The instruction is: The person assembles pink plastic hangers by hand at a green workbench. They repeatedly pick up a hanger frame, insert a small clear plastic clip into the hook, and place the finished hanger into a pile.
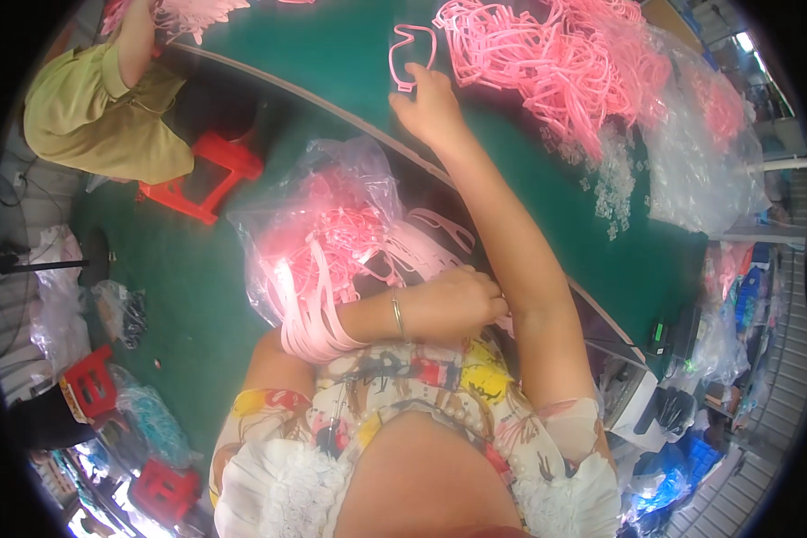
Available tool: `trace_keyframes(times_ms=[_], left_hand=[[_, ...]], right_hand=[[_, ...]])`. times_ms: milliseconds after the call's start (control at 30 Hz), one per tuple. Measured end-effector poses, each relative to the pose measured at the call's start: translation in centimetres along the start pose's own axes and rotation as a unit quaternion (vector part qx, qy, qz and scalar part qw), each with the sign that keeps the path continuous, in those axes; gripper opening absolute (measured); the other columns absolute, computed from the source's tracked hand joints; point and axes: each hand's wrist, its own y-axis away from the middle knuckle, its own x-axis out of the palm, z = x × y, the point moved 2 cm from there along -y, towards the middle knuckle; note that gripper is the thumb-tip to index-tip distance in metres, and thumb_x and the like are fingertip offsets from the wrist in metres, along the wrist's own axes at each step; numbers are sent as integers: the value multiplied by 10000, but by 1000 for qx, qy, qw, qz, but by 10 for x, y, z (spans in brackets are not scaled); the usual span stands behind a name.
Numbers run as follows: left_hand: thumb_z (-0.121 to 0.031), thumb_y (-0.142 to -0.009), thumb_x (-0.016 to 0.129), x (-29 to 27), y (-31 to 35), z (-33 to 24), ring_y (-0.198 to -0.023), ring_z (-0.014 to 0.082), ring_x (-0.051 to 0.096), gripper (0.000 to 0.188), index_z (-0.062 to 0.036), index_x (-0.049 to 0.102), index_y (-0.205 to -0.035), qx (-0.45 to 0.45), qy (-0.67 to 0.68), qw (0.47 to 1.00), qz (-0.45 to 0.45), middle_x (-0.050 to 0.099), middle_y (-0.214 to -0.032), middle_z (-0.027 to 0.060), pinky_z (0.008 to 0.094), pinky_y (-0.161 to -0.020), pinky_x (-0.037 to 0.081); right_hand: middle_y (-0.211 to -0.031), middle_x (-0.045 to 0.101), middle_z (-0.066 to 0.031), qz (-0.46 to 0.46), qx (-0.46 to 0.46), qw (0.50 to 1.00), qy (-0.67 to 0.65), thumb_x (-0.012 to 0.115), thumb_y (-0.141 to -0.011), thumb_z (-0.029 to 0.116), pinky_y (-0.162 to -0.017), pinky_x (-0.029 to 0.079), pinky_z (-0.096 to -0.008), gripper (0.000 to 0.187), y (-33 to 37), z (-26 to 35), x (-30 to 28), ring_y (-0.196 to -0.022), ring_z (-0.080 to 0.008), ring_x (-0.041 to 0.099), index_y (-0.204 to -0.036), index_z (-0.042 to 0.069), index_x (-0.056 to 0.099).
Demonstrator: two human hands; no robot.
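Note:
Stretched out over the green table [350,54], my right hand [432,109] grips the lower end of a pink wavy loop-shaped frame [391,56]. A small clear tab sits at that end, between thumb and fingers. My left hand [464,300] is bent across in front of my body with its fingers curled in. A bit of pink shows past its fingertips, but what it holds is hidden. Several flat pale-pink loops [312,305] hang around my left forearm. Beside that arm, a clear plastic bag [264,242] is full of pink pieces.
A large heap of pink loop frames [556,63] covers the table's far right, with small clear pieces [614,184] and a plastic bag [704,170] beside it. At the far left, another person in olive clothing [90,117] works near a red stool [211,179].

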Motion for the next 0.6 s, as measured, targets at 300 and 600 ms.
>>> trace_keyframes(times_ms=[300, 600], left_hand=[[-114, -702, 661, -53, 29, 17, -799, 271, 602, 313, -33, 632, -1003, -29, -163, 940, -299, 618, -847, 89, 391, -733, 472], [-218, -772, 676, -45, 51, 5, -694, 267, 606, 384, -69, 613, -1120, -157, -161, 962, -156, 621, -760, 80, 381, -674, 464]], right_hand=[[-904, 610, -131, -53, -108, 957, -266, 615, -808, 29, -685, 495, -340, 119, 76, 2, -34, -768, -230, 613, -925, 26, 637], [-981, 624, -155, 263, -63, 906, -326, 595, -792, 3, -790, 485, -349, 233, 218, -2, -74, -876, -260, 620, -1023, 4, 620]])
